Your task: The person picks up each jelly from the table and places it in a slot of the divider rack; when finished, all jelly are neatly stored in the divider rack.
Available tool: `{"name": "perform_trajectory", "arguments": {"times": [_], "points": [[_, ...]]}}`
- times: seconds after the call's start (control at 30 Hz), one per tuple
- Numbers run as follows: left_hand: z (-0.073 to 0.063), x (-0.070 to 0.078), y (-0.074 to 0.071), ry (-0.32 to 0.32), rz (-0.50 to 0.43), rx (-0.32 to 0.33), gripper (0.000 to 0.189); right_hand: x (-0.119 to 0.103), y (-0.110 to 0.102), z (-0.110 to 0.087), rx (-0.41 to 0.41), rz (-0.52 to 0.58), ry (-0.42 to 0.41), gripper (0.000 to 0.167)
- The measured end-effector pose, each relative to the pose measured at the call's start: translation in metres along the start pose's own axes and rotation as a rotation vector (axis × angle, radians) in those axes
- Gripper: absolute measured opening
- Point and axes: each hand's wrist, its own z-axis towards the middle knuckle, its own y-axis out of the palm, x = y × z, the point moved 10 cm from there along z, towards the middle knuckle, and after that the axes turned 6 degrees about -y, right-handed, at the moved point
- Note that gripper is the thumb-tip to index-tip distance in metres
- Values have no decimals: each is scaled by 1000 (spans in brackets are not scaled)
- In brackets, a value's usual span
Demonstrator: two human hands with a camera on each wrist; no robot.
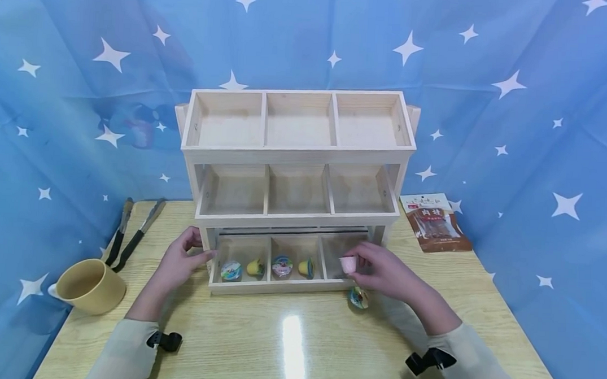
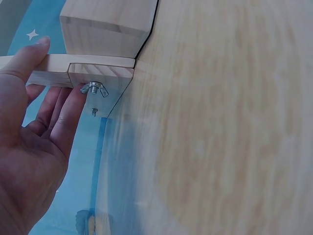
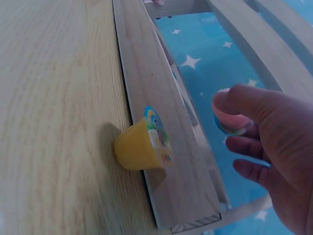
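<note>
A three-tier wooden shelf (image 1: 300,156), each tier split into three compartments, stands on the table. My left hand (image 1: 178,262) grips its lower left side, thumb and fingers on opposite faces of the wooden frame (image 2: 100,73) near a wing nut (image 2: 94,89). In my right hand (image 1: 388,272) a pink jelly cup (image 1: 348,264) is pinched over the bottom right compartment. Just in front of that compartment, a yellow jelly cup (image 3: 133,149) lies tipped on the table against the shelf's front board. Jelly cups (image 1: 231,271) lie in the bottom left compartment, and others (image 1: 282,266) in the bottom middle one.
On the left are a tan mug (image 1: 92,287) and black-handled tongs (image 1: 136,236). A brown snack packet (image 1: 436,223) lies at the right rear. Blue star-patterned cloth (image 1: 310,37) hangs behind and along both sides of the wooden table (image 1: 225,344).
</note>
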Motion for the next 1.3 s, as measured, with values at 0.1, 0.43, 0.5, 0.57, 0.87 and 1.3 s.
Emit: {"name": "perform_trajectory", "arguments": {"times": [0.1,0.43,0.5,0.57,0.87,1.3], "points": [[0,1,0,9,0,0,41,2,4,7,-15,-7,3,33],[1,-2,0,2,6,6,40,9,18,25,-63,-37,18,30],[1,-2,0,2,7,6,40,10,20,28,-72,-44,15,31],[1,0,0,3,10,6,40,11,22,30,-78,-48,12,32],[0,2,-1,11,23,5,40,21,31,34,-106,-106,11,33],[0,1,-1,9,16,6,41,25,37,34,-128,-123,24,29]]}}
